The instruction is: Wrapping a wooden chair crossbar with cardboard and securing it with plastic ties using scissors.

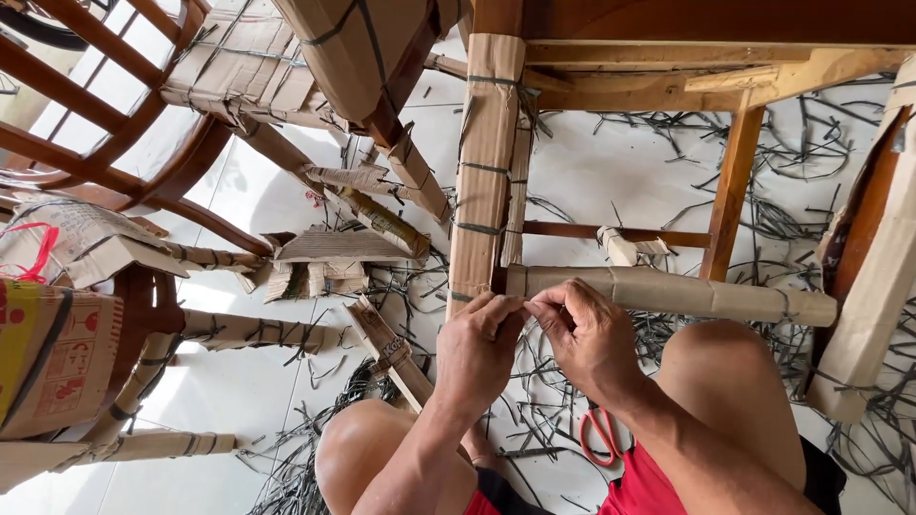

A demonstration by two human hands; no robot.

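Note:
A wooden chair stands in front of me, its leg (487, 162) and a crossbar (668, 294) wrapped in brown cardboard tied with dark straps. My left hand (477, 348) and my right hand (582, 334) meet at the joint where the leg and the crossbar join. The fingertips of both hands pinch something thin there, apparently a strap end; it is too small to make out. My bare knees show below.
Orange-handled scissors (601, 434) lie on the white tiled floor between my knees. Cut dark strap pieces (792, 191) litter the floor. More cardboard-wrapped wooden chairs (239, 67) lie at the left, and another wrapped leg (878, 286) stands at the right.

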